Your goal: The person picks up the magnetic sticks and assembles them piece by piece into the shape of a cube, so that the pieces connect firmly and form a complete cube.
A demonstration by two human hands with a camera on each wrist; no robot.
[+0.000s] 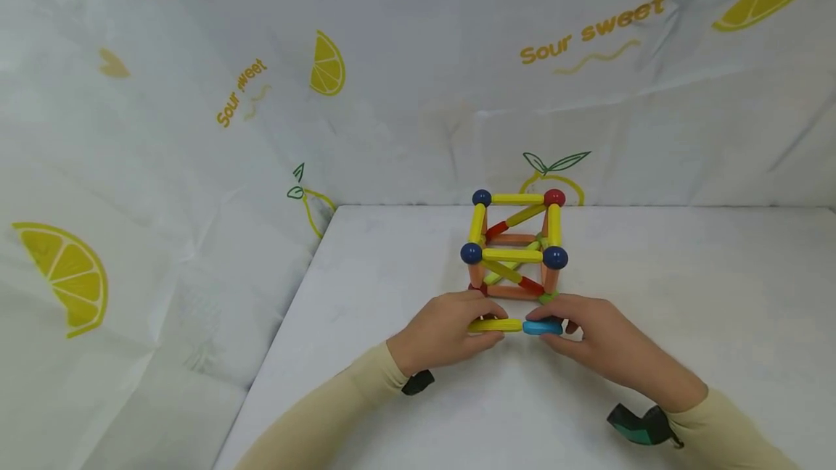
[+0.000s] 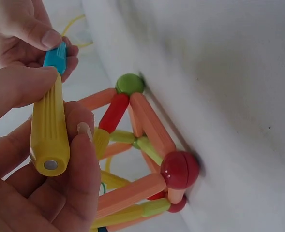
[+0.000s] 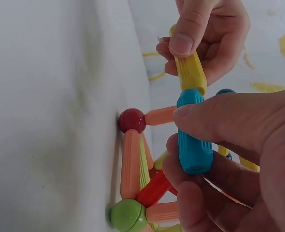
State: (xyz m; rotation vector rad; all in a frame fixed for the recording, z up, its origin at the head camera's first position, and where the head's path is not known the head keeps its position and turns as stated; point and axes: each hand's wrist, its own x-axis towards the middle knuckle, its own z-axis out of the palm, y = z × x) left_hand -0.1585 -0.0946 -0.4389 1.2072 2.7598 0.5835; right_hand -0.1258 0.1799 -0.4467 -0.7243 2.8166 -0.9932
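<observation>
My left hand (image 1: pixel 451 330) pinches a yellow magnetic rod (image 2: pixel 50 125) between thumb and fingers, a round metal spot showing on its near end. In my right hand (image 1: pixel 604 343) is a shorter blue magnetic rod (image 3: pixel 194 137), gripped by thumb and fingertips. The two rods lie in line, end to end, with their tips meeting in the right wrist view. Just behind both hands stands a box-shaped frame of rods and balls (image 1: pixel 512 255). Blue balls and one red ball (image 1: pixel 554 198) top its corners; orange rods form its base and uprights, with two-coloured diagonals across the sides.
The frame rests on a white tabletop (image 1: pixel 366 260) whose back edge meets a white sheet (image 1: pixel 418 93) printed with lemons and lettering. The sheet also runs down the left side. Dark straps with small devices (image 1: pixel 643 426) sit at both wrists.
</observation>
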